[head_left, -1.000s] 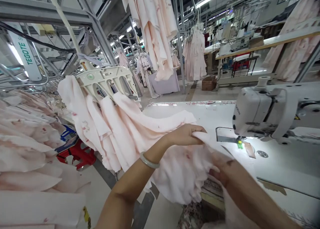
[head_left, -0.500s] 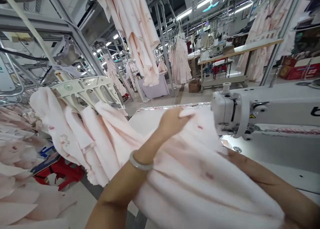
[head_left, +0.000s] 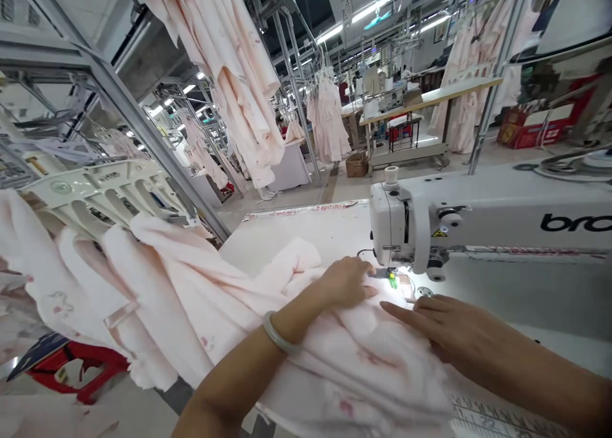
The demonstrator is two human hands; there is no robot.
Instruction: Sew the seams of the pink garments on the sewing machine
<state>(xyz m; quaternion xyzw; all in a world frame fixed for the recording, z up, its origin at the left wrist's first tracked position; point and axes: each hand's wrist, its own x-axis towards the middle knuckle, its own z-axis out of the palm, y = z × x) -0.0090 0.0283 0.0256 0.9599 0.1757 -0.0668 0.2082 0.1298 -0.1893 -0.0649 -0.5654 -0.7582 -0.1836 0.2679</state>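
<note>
A pale pink fleecy garment [head_left: 382, 361] with small printed motifs spreads over the sewing table's front, its edge under the lit needle area of a white sewing machine [head_left: 396, 224]. At that edge, just left of the presser foot [head_left: 393, 278], my left hand [head_left: 347, 284] is closed on the cloth. A bracelet [head_left: 278, 336] circles the left wrist. My right hand [head_left: 435, 323] rests on the fabric to the right, index finger stretched toward the foot and the other fingers partly bent. The right thumb is hidden.
More pink garments hang from a white clamp hanger [head_left: 109, 186] at left, above a red stool [head_left: 79, 365]. Other pink pieces [head_left: 229, 74] hang overhead beside metal posts. A printed ruler scale [head_left: 492, 419] runs along the table's front edge. Behind stand another workbench [head_left: 430, 100] and a cardboard box [head_left: 357, 165].
My left hand has lowered from holding the cloth up to beside the presser foot. The right hand has come out from under the fabric onto it. The view has shifted rightward.
</note>
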